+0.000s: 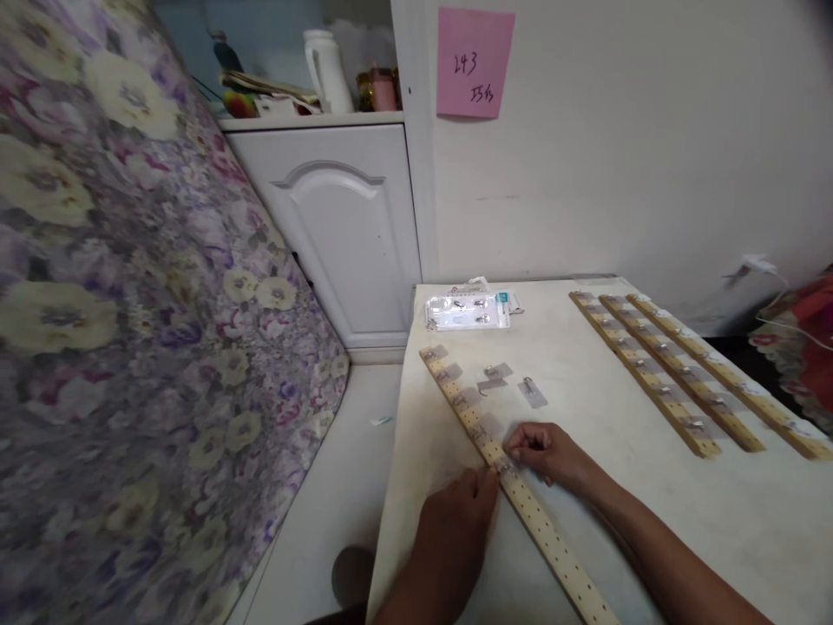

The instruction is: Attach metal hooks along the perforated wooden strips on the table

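Note:
A long, light wooden strip (553, 550) with rows of small holes lies slantwise on the table. Clear adhesive hooks (480, 433) sit along its far half. My left hand (461, 514) is closed against the strip's left edge, fingertips beside the nearest hook (505, 469). On the other side, my right hand (550, 453) has thumb and forefinger pinched at what looks like the clear edge of that same hook; the contact is partly hidden. A few loose clear hooks (532, 392) lie on the table beyond my right hand.
Three more wooden strips (651, 378) with hooks lie at the right. Clear hook packages (467, 312) rest at the table's far left edge (416, 299). Behind are a white cabinet (344, 234) and a wall with a pink note (475, 62). Flowered fabric (143, 347) stands left.

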{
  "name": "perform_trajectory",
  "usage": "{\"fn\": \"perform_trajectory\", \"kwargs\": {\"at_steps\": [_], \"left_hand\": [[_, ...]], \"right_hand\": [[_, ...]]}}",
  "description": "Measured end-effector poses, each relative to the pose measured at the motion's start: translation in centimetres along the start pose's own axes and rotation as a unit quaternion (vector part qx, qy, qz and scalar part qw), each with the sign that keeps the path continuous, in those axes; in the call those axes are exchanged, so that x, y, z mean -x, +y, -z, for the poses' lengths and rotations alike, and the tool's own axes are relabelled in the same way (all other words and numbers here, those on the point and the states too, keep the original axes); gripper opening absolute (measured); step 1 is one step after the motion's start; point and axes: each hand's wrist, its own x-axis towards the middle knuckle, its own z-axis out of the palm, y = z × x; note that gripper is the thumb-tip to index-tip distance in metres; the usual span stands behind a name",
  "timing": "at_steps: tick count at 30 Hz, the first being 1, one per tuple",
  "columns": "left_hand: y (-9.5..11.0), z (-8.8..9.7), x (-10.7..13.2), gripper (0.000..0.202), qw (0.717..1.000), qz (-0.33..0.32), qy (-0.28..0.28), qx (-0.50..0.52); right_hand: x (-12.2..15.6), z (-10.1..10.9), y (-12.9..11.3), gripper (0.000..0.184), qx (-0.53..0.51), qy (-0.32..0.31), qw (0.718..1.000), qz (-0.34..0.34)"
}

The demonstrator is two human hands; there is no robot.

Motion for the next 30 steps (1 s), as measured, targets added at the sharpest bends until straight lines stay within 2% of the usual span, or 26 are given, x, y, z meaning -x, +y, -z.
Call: {"fn": "perform_trajectory", "kwargs": {"at_steps": [8, 12, 15, 18, 23, 26, 30], "left_hand": [[-0.1, -0.1, 0.1, 0.046, 1.0, -0.003, 0.005, 0.011], [-0.2, 0.2, 0.2, 0.039, 1.0, -0.001, 0.001, 0.03], [-0.3, 0.4, 0.3, 0.029, 0.999, 0.005, 0.005, 0.046], [-0.4, 0.5, 0.4, 0.019, 0.999, 0.003, 0.0, 0.046], [-0.9, 0.8, 0.5, 0.015, 0.999, 0.015, 0.007, 0.035], [-1.0, 1.1, 0.5, 0.016, 0.999, 0.02, 0.002, 0.036], [-1.1, 1.1, 0.4, 0.015, 0.999, 0.021, 0.004, 0.032]], "right_hand": [[0.3, 0.4, 0.8, 0.026, -0.003, 0.031, 0.999, 0.023], [1.1, 1.0, 1.3, 0.025, 0.013, 0.103, 0.994, 0.038], [2.8, 0.9, 1.6, 0.021, 0.074, 0.159, 0.981, 0.081], [5.4, 0.0, 1.7, 0.023, 0.151, 0.184, 0.965, 0.106], [9.2, -2.6, 1.9, 0.025, 0.277, 0.176, 0.942, 0.076], [9.9, -3.9, 2.3, 0.036, 0.331, 0.199, 0.918, 0.085], [9.7, -4.9, 2.3, 0.024, 0.383, 0.213, 0.895, 0.081]]}}
